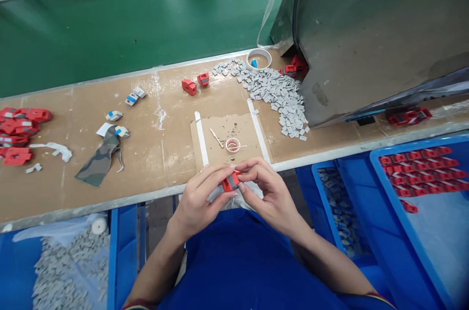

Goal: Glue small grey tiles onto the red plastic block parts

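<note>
Between my two hands, just over the table's front edge, is a small red plastic piece [230, 182] with a grey part on it. My left hand [200, 197] pinches its left side between thumb and fingers. The fingers of my right hand [271, 195] are closed on its right side, thumb below. Straight ahead on the cardboard sits a small round cup [233, 144] with a thin stick lying across it. A white stick [216, 138] lies to its left. Two more red pieces [189, 87] rest farther back.
Many grey tiles [278, 97] are heaped at the right, near a tape roll [259, 59] and a large metal housing [381, 36]. Red pieces [22, 126] pile at the far left, beyond a camouflage cloth [98, 161]. Blue bins [406, 207] flank me; the right one holds rows of red pieces.
</note>
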